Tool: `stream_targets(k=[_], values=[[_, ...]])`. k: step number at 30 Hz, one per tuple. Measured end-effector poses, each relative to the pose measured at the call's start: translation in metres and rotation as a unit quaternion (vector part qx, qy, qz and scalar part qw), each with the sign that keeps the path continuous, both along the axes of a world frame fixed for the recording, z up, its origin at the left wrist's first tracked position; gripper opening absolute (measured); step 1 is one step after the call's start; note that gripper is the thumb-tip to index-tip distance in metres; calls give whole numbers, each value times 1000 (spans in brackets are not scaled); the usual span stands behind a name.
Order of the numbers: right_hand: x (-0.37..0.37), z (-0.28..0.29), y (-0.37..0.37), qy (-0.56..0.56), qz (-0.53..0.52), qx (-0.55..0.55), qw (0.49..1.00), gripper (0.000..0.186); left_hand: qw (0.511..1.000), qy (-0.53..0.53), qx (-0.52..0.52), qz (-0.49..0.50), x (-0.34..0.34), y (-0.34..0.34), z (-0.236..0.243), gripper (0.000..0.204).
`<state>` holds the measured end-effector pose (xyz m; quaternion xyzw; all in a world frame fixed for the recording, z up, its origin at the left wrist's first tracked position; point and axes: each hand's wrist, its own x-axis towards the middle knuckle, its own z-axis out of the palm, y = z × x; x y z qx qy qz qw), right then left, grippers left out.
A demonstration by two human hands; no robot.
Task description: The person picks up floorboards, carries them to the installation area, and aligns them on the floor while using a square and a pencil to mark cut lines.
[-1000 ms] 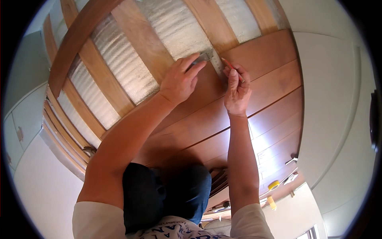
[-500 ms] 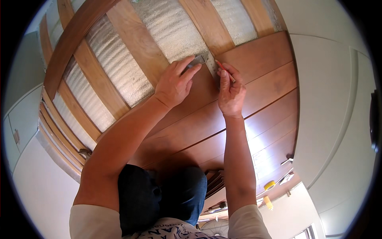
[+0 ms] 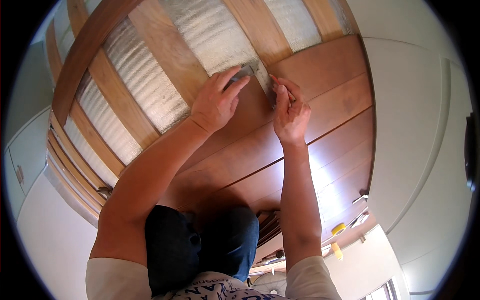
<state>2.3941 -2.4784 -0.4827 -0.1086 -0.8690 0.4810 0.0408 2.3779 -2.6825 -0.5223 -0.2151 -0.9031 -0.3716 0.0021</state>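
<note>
My left hand (image 3: 216, 102) grips the grey stock of a metal try square (image 3: 264, 81) between thumb and fingers, at the far edge of a reddish-brown floorboard (image 3: 250, 107). The square's pale blade lies across that board, pointing toward me. In my right hand (image 3: 291, 114) a red pencil (image 3: 273, 79) is pinched, its tip close to the right side of the blade. Whether the tip touches the wood is too small to tell.
Beyond the laid boards, light wooden battens (image 3: 167, 42) run over silvery foil underlay (image 3: 215, 37). A curved brown board (image 3: 90, 55) lies across the battens at left. Yellow tape rolls (image 3: 338, 229) sit at lower right, near a white wall panel (image 3: 405, 125).
My left hand has shifted slightly left, and more of the square's blade shows beside the pencil. The right hand stays nearly in place, still holding the pencil.
</note>
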Motion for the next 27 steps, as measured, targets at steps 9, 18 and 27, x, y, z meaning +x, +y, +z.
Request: stream_targets(k=[9, 18, 27], values=[[49, 28, 31, -44, 21, 71, 996, 15, 1000, 18, -4, -1, 0, -1, -4, 58], [65, 38, 45, -57, 41, 109, 992, 12, 1000, 1, -5, 4, 2, 1, -4, 57], [67, 38, 47, -72, 36, 108, 991, 12, 1000, 7, -1, -1, 0, 0, -3, 55]])
